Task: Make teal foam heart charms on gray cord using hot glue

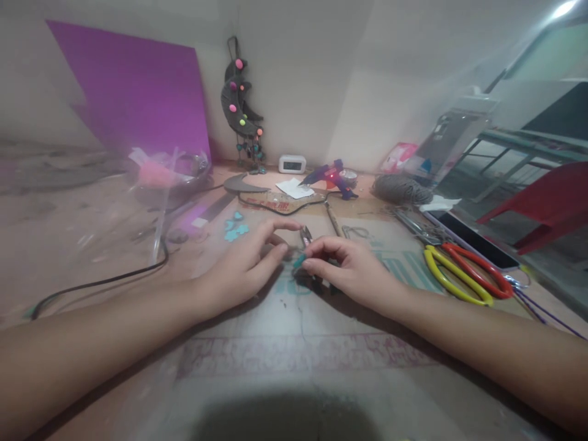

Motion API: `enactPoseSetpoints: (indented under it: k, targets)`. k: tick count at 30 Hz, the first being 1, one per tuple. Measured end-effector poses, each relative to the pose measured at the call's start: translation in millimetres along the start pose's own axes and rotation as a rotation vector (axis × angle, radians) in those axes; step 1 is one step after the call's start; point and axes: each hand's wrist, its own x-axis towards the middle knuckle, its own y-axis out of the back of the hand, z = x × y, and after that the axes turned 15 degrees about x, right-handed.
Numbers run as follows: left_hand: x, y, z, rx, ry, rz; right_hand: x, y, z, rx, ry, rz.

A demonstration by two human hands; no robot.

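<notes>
My right hand [342, 260] is closed, thumb and forefinger pinching a small teal piece [299, 261]. Just beyond those fingertips a short, shiny metal tip [305, 234] sticks up; its lower part is hidden, and I cannot tell what tool it belongs to. My left hand [264, 257] faces it with thumb and forefinger apart and nothing visible between them. The left forefinger reaches over to the metal tip, but whether they touch is unclear. Several pale teal cut-out shapes [236, 229] lie beyond my left hand.
A dark blue glue gun [328, 176] with a red light stands behind, near a grey crescent [245, 184] and white clock [292, 164]. At right lie scissors with yellow and red handles [459, 274], a phone [478, 239] and grey yarn [402, 190]. A black cord [105, 278] crosses the left.
</notes>
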Motion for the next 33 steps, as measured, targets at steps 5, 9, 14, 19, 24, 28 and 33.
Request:
enactPoseSetpoints:
  k: [5, 9, 14, 19, 24, 28, 33]
  targets:
    - [-1.0, -5.6, -5.9, -0.138, -0.050, -0.110, -0.4, 0.4, -1.6, -0.044, 0.031, -0.019]
    - [0.7, -4.8, -5.1, -0.093, -0.026, -0.126, -0.6, 0.8, -2.1, -0.062, 0.040, -0.018]
    - [4.5, -0.7, -1.8, 0.036, -0.036, -0.125, -1.1, 0.3, -2.5, -0.057, 0.022, -0.016]
    - [6.3, 0.8, -1.4, 0.098, -0.089, -0.130, -1.0, 0.7, -2.0, -0.042, 0.034, -0.005]
    - [6.7, 1.4, -1.5, 0.077, -0.102, -0.117, -0.8, 0.5, -3.5, -0.037, 0.045, 0.003]
    - [5.7, 3.5, 0.9, 0.017, -0.001, -0.065, -1.6, 0.4, -3.2, -0.055, 0.039, 0.006]
    - [1.7, 7.0, 6.2, -0.044, -0.006, -0.041, -0.7, 1.3, -1.3, -0.084, 0.044, 0.023]
